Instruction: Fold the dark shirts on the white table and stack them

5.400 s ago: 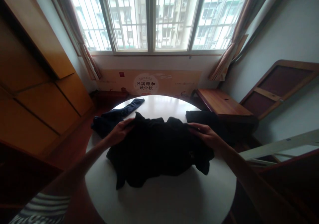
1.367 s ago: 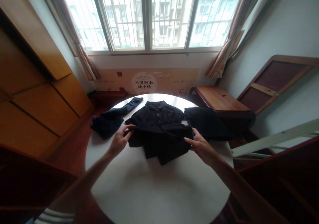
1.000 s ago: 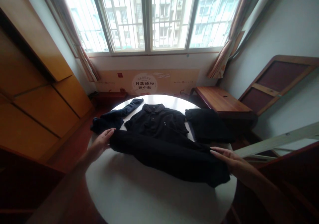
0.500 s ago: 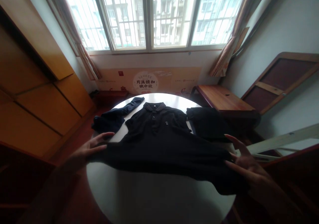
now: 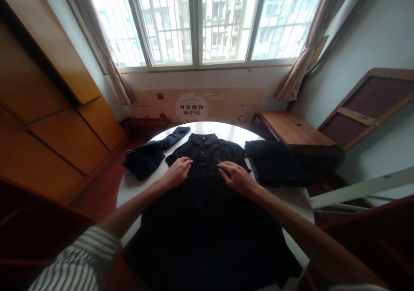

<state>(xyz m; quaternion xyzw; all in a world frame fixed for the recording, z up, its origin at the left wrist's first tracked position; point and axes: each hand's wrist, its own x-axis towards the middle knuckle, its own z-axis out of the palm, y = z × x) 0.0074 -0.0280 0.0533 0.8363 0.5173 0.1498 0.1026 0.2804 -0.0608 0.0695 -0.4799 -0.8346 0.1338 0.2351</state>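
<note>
A black polo shirt (image 5: 207,213) lies spread out face up on the round white table (image 5: 136,183), its collar toward the window and its hem hanging over the near edge. My left hand (image 5: 178,171) rests flat on the shirt's chest left of the button placket, fingers stretched out. My right hand (image 5: 233,175) lies flat on the chest to the right, just below a small light logo. Neither hand holds anything.
A crumpled dark blue garment (image 5: 152,151) lies at the table's far left. A folded black garment (image 5: 274,166) sits at the far right, beside a wooden bench (image 5: 294,131). Wooden cabinets (image 5: 61,127) stand left; a window wall is behind.
The folded shirt was opened out: the lower part was pulled toward me and spread flat. Both hands let go of the hem and moved up onto the chest.
</note>
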